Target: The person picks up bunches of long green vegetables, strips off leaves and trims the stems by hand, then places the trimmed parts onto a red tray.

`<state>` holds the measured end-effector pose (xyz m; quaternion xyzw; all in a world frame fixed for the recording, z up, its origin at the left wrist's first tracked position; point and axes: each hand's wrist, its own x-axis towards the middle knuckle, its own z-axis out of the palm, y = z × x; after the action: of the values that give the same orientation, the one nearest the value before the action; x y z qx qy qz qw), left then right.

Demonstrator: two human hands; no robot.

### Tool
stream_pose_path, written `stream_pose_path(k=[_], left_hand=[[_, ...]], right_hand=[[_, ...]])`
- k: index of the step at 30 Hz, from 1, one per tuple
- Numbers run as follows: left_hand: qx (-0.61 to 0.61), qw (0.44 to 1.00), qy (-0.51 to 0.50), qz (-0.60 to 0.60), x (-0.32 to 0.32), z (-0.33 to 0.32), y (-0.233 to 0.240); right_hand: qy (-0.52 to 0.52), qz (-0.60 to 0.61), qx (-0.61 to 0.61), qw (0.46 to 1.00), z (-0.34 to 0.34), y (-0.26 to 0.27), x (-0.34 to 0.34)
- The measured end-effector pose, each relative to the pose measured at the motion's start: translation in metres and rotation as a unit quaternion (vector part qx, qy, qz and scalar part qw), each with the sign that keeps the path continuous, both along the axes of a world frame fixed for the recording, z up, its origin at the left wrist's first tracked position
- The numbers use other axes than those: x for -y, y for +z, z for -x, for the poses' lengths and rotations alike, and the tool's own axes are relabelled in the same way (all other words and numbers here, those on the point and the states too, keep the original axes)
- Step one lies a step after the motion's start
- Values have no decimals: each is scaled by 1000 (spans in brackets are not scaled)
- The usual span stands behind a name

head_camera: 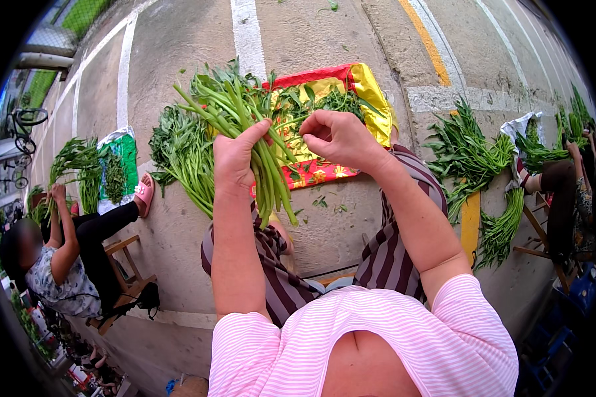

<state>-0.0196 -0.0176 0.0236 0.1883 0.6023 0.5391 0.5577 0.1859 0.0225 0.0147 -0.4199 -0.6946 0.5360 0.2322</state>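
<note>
My left hand (238, 159) is closed around a bunch of long-stemmed leafy greens (265, 186), its leaves pointing away from me and its cut stems hanging towards my lap. To the right of the bunch, my right hand (335, 136) has its thumb and forefinger curled close together; a thin green piece lies by the fingertips, and whether they pinch it cannot be made out. Beneath both hands a red and gold plastic sheet (370, 79) lies on the ground with loose leaves (340, 101) on it. A larger pile of greens (179, 144) rests left of my left hand.
A person (64, 258) sits on a wooden chair at the left, holding greens near a green sack (126, 154). On the right, another pile of greens (477, 154) lies on the concrete beside a second seated person (561, 198). Bicycles (25, 131) stand at the far left.
</note>
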Motion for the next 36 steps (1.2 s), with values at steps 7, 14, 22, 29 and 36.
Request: stream_pose_path(k=[7,14,22,29,36], left_hand=[[-13,1000,16,1,0,1,0],[-15,1000,10,-2,1,3,-2],[-2,1000,2,7,1,1,0],[-7,999,20,-27,3,8,-9],[36,999,-6,-23,3,-6,-1]], right_hand=[[-2,-52,50,997,-1,-1,0],[-35,-41,52,997,4,-1,1],[-135,193,-103,966,8,-10,-3],[-228,185,-176,940,0,-21,-15],[-175,-44,-50,982,-3,-47,-20]])
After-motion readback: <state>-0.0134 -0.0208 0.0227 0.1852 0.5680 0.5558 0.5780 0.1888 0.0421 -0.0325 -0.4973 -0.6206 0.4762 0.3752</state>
